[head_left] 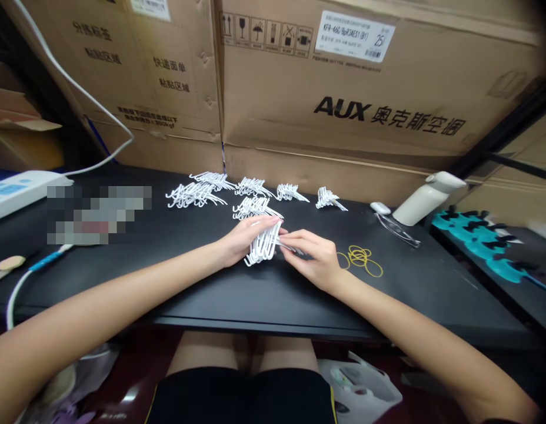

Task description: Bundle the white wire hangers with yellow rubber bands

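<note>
A bunch of white hooks sits in my left hand, whose fingers close around it above the black table. My right hand pinches the straight ends of the same bunch from the right side. Just beyond my hands, more white hooks lie in a pile. Farther back are other piles of white hooks, with smaller ones to the right. Several yellow rubber bands lie to the right of my right hand.
A white bottle stands at the right, beside glasses and a small white case. Teal items with black parts lie farther right. A white power strip is at the left. Large cardboard boxes line the back.
</note>
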Demonstrator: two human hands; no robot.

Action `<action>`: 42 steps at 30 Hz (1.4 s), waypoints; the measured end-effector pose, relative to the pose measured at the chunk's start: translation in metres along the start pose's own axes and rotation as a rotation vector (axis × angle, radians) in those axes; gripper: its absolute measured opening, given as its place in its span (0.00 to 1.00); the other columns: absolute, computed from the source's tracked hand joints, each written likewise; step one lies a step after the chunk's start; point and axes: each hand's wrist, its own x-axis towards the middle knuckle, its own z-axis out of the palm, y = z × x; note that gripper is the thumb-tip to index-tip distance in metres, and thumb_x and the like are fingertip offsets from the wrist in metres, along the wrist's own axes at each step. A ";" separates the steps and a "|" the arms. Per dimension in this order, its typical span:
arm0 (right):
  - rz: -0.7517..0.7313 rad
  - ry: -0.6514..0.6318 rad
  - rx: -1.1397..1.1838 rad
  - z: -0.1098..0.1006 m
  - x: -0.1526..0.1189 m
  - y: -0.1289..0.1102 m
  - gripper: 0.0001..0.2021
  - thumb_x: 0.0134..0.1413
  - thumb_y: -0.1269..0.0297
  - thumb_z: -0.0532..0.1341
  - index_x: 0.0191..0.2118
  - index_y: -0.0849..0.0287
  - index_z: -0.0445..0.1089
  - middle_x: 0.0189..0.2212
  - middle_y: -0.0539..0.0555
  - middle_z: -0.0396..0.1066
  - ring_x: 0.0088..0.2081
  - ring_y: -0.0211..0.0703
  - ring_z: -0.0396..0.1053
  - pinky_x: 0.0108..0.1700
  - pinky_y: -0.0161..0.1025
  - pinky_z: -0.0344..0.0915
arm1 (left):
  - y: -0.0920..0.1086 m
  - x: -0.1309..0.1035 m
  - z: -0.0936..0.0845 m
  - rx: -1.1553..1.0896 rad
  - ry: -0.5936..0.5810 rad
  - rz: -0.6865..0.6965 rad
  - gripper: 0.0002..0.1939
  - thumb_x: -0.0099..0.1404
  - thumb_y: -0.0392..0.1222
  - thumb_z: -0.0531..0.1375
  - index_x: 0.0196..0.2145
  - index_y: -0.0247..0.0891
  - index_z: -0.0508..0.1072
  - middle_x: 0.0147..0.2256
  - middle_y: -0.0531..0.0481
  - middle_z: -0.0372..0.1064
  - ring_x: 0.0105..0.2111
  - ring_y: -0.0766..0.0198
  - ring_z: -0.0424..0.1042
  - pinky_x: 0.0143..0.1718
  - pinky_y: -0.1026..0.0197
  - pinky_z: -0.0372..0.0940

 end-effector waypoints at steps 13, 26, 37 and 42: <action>-0.062 -0.022 -0.048 0.000 0.001 -0.005 0.09 0.53 0.75 0.60 0.40 0.60 0.72 0.36 0.58 0.74 0.37 0.40 0.74 0.40 0.36 0.73 | 0.002 -0.003 0.004 0.060 0.017 -0.017 0.17 0.55 0.45 0.66 0.40 0.35 0.71 0.29 0.49 0.72 0.26 0.66 0.72 0.24 0.66 0.68; -0.115 -0.059 -0.109 -0.001 -0.005 -0.004 0.12 0.56 0.75 0.59 0.44 0.58 0.72 0.37 0.57 0.74 0.38 0.40 0.74 0.40 0.35 0.74 | 0.000 -0.003 0.003 0.065 -0.022 -0.074 0.16 0.53 0.47 0.66 0.37 0.37 0.71 0.29 0.51 0.71 0.24 0.66 0.71 0.24 0.63 0.69; -0.098 -0.036 -0.090 0.000 -0.006 -0.003 0.10 0.55 0.75 0.59 0.42 0.59 0.72 0.36 0.58 0.75 0.37 0.39 0.74 0.40 0.35 0.74 | 0.001 -0.004 0.004 0.041 -0.039 -0.085 0.15 0.55 0.46 0.66 0.36 0.35 0.71 0.29 0.50 0.71 0.24 0.67 0.70 0.25 0.62 0.70; 0.009 -0.011 -0.057 -0.001 -0.006 0.000 0.09 0.56 0.74 0.59 0.41 0.58 0.73 0.36 0.57 0.75 0.38 0.41 0.75 0.41 0.37 0.74 | 0.009 -0.007 0.007 -0.053 -0.057 -0.104 0.12 0.58 0.47 0.63 0.34 0.35 0.72 0.29 0.48 0.72 0.27 0.64 0.71 0.31 0.58 0.72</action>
